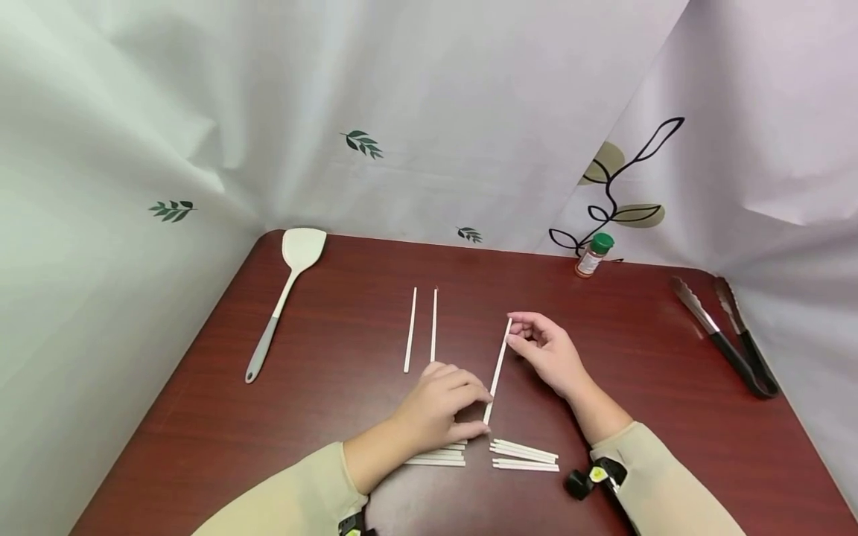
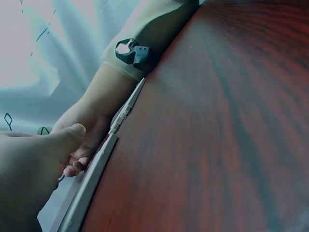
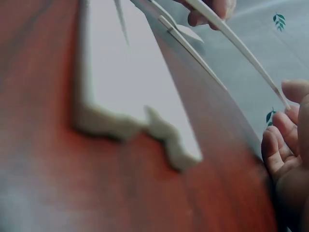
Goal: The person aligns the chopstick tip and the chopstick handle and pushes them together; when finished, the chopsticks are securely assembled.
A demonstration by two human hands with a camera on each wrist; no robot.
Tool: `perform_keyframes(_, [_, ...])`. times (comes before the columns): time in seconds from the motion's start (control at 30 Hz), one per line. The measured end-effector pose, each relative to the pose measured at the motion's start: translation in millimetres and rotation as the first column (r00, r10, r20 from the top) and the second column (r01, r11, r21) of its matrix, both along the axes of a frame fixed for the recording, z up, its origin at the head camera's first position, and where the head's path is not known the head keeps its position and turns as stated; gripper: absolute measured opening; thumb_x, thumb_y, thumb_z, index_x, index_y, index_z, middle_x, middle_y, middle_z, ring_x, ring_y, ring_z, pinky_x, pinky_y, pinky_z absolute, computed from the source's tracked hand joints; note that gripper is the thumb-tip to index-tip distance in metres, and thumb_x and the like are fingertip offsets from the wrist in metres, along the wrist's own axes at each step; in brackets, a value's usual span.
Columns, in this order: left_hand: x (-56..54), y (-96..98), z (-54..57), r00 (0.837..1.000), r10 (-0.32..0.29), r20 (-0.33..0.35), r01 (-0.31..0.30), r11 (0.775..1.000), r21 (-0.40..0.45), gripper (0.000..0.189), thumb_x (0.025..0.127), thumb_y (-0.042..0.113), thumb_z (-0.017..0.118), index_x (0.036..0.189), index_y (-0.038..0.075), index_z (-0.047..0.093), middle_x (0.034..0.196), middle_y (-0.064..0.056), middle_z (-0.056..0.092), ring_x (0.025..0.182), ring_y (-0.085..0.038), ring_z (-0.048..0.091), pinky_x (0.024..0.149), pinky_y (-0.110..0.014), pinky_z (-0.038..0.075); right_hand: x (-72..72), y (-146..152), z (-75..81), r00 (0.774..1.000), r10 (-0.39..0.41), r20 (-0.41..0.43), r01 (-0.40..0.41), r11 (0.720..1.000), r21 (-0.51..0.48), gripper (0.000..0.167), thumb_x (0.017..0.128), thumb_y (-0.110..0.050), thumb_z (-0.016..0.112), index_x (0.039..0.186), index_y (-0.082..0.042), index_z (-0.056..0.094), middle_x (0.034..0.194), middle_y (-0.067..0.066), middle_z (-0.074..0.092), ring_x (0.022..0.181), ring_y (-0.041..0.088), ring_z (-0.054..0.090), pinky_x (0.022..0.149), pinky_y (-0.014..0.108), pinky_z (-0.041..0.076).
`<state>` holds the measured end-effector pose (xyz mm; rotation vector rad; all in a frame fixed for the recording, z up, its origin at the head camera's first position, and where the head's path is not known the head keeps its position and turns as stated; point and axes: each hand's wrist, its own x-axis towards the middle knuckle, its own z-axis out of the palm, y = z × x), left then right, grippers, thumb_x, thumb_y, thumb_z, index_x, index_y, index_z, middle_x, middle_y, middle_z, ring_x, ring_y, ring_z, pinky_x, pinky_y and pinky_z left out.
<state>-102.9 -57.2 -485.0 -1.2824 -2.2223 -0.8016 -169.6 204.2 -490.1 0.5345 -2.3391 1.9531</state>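
Note:
A thin white stick (image 1: 499,365) runs between both hands, and the right wrist view shows it raised off the table. My right hand (image 1: 548,354) pinches its far end between thumb and fingers. At the near end, my left hand (image 1: 439,408) holds it with thumb and index finger. Two more white sticks lie roughly parallel beyond the left hand: a left one (image 1: 410,331) and a right one (image 1: 434,324), whose near end meets the hand in the view. Nearer me is a right group of white sticks (image 1: 526,464); a left group (image 1: 436,461) is partly hidden under my left hand and forearm.
A white spatula (image 1: 303,249) with a grey handle lies at the left of the dark red table (image 1: 348,298). A green-capped spice bottle (image 1: 593,257) stands at the back right. Metal tongs (image 1: 731,342) with black handles lie near the right edge. Patterned curtains enclose the table.

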Motion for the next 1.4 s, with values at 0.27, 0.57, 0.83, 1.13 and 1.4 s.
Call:
perform_keyframes(0.27, [-1.4, -0.8, -5.8, 0.998, 0.054, 0.033, -0.053, 0.998, -0.042, 0.043, 0.076, 0.045, 0.095, 0.109, 0.023, 0.078, 0.111, 0.012, 0.072, 0.099, -0.008, 0.064, 0.092, -0.037, 0.044, -12.1, -0.8, 0.2, 1.000, 0.015, 0.012, -0.017, 0.993, 0.118, 0.036, 0.094, 0.002, 0.077, 0.130, 0.005, 0.071, 0.104, 0.016, 0.070, 0.088, 0.013, 0.066, 0.066, 0.024, 0.056])
perform_keyframes(0.57, [-1.7, -3.4, -9.6, 0.989, 0.097, 0.110, -0.084, 0.990, -0.116, 0.040, 0.078, 0.044, 0.093, 0.111, 0.026, 0.080, 0.124, 0.009, 0.074, 0.113, -0.013, 0.064, 0.094, -0.041, 0.043, -31.7, -6.4, 2.0, 1.000, 0.018, 0.000, -0.017, 0.971, 0.240, 0.027, 0.093, -0.005, 0.082, 0.118, 0.003, 0.078, 0.091, 0.007, 0.074, 0.075, 0.010, 0.065, 0.064, 0.021, 0.053])
perform_keyframes(0.83, [-3.5, -6.2, -8.6, 0.978, 0.170, 0.123, -0.153, 0.979, -0.132, 0.038, 0.078, 0.043, 0.094, 0.109, 0.025, 0.079, 0.122, 0.009, 0.074, 0.113, -0.014, 0.064, 0.096, -0.042, 0.042, -50.5, -17.5, 7.4, 0.999, 0.014, 0.052, -0.031, 0.940, 0.340, 0.022, 0.092, -0.018, 0.084, 0.111, -0.009, 0.083, 0.086, 0.000, 0.075, 0.065, 0.013, 0.062, 0.058, 0.024, 0.050])
perform_keyframes(1.13, [-7.3, -15.8, -6.7, 0.964, 0.229, 0.132, -0.204, 0.963, -0.179, 0.036, 0.082, 0.044, 0.090, 0.111, 0.025, 0.078, 0.126, 0.010, 0.073, 0.116, -0.013, 0.062, 0.095, -0.044, 0.042, -63.6, -38.3, 1.3, 0.991, 0.020, -0.134, 0.040, 0.904, 0.426, 0.022, 0.087, -0.020, 0.088, 0.106, -0.009, 0.084, 0.084, -0.005, 0.073, 0.068, 0.013, 0.062, 0.062, 0.025, 0.049])
perform_keyframes(1.4, [-10.6, -19.6, -7.4, 0.958, 0.252, 0.137, -0.225, 0.957, -0.185, 0.036, 0.084, 0.045, 0.089, 0.112, 0.026, 0.078, 0.127, 0.011, 0.073, 0.117, -0.013, 0.061, 0.097, -0.046, 0.042, -62.8, -54.5, 2.5, 0.970, -0.001, -0.242, 0.152, 0.782, 0.604, 0.027, 0.088, -0.040, 0.084, 0.107, -0.020, 0.082, 0.088, -0.011, 0.064, 0.084, 0.011, 0.059, 0.070, 0.035, 0.049])
